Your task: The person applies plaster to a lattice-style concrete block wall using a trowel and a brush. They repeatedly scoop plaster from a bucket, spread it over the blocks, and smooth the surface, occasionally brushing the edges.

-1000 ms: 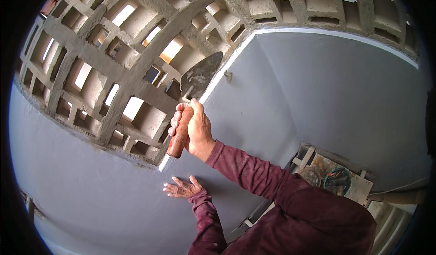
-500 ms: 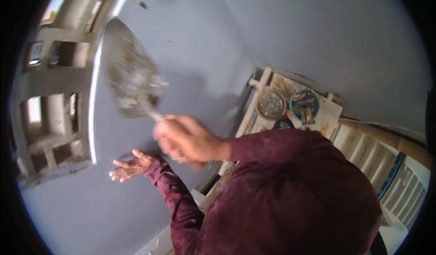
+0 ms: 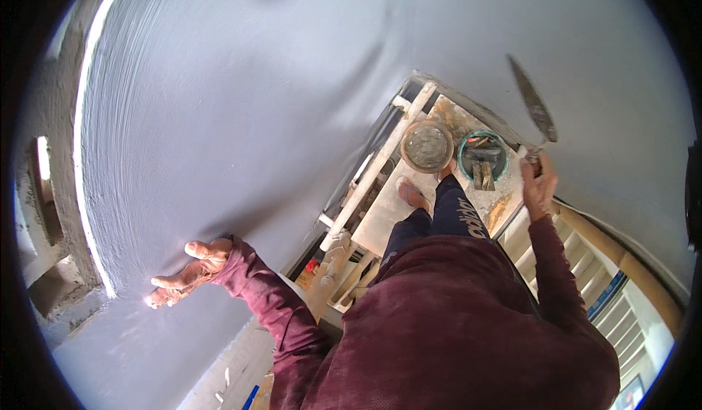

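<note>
My left hand (image 3: 192,273) is open, fingers apart, against or very close to the grey-blue wall (image 3: 241,118) at the left, near its bright white edge. My right hand (image 3: 539,187) is closed round the handle of a metal trowel (image 3: 532,99), out at the right beside the platform, its blade up in front of the other wall. Below, near my feet, sit a round brown tub of grey wet mix (image 3: 428,144) and a teal bucket (image 3: 496,147) with several tools in it.
I stand in sandals on a board platform (image 3: 384,216) edged with pale poles (image 3: 376,165). A bamboo pole (image 3: 607,242) runs along the right side above white stairs or slats (image 3: 621,322). Concrete blockwork with openings (image 3: 40,220) lines the far left.
My view has swung down from the blockwork to the platform and my feet. My right hand with the trowel has moved down and across to the right; my left hand stays open at the wall.
</note>
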### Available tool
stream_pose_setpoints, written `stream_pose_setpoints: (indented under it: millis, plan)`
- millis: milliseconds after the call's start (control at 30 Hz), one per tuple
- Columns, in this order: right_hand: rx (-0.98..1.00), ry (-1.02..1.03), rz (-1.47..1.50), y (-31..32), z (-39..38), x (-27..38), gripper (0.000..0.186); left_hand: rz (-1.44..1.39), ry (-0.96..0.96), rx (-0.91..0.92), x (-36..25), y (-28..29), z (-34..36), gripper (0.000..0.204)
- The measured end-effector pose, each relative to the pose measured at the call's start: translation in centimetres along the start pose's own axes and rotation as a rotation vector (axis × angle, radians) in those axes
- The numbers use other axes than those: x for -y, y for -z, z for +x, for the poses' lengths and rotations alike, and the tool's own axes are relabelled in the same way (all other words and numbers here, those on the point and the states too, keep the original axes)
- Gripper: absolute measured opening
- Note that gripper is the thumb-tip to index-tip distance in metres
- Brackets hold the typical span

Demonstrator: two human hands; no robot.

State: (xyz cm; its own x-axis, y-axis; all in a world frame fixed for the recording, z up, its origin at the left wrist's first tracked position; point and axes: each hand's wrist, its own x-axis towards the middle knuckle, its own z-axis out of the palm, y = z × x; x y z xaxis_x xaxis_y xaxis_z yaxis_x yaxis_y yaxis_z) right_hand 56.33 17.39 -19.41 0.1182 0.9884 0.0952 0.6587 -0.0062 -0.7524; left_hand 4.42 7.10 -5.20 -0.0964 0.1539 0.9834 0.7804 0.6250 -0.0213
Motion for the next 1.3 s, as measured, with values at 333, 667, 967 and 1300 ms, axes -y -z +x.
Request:
stream_pose_setpoints:
  millis: [333,667,967,1300]
  plan:
    - [0.042,0.259,-0.119,-0.9,7.2,6.2,0.019,0.02,-0.018,-0.021,0.4,0.0,-0.8,0.079]
    - [-0.06,0.418,0.37,-8.9,11.2,16.5,0.027,0.199,-0.022,0.061,1.6,1.0,-0.6,0.08]
    - [-0.179,0.676,0.342,-5.0,15.1,21.6,0.019,0.162,-0.025,0.037,0.4,0.6,-0.7,0.079]
    - [-0.087,0.658,0.315,-3.9,16.1,24.1,0.02,0.259,-0.078,0.062,1.0,1.4,-0.8,0.074]
